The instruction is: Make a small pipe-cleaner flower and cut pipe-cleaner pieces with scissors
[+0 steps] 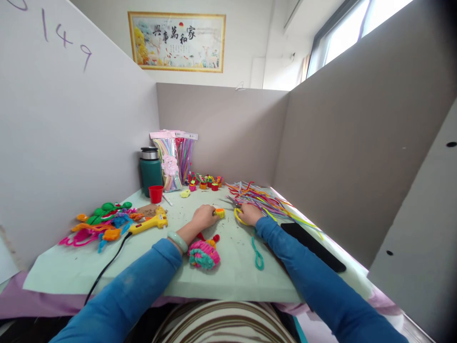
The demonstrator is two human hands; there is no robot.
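The small yellow-and-orange piece (220, 213), stubby and fuzzy-looking, sits over mid-tabletop (235, 281), pinched in the left hand's (204, 217) fingers. The right hand's (251, 214) fingers, partly hidden, close around yellow-handled scissors (236, 216) (their blades hard to make out). A pink-and-teal bundle (204, 254) lies beside the left wrist; loose stems (282, 207) crowd the right hand.

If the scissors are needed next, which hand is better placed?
Probably the right hand: it touches the yellow-handled scissors, while the left hand holds a small yellow-and-orange piece.

left panel (82, 128): handwritten "149" | framed picture (176, 43): "家和萬事興"
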